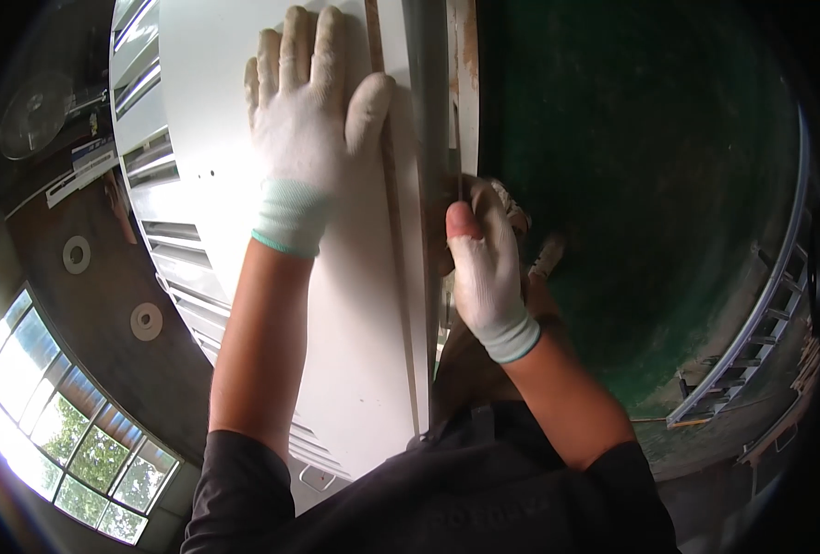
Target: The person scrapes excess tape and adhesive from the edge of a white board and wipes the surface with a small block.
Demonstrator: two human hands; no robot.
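Observation:
A large white panel (336, 305) with a thin brown strip along its right edge fills the middle of the head view. My left hand (304, 102), in a white glove, lies flat on the panel with its fingers spread. My right hand (486, 263), also gloved, is closed around the panel's right edge next to a grey bar (426, 83); whether it holds a small tool is hidden. Both bare forearms come up from the lower edge over my dark shirt.
White slatted pieces (156, 175) stack to the left of the panel. A dark green floor (650, 185) spreads to the right, with a metal ladder-like frame (761, 314) at its far side. Windows (50, 425) show at lower left.

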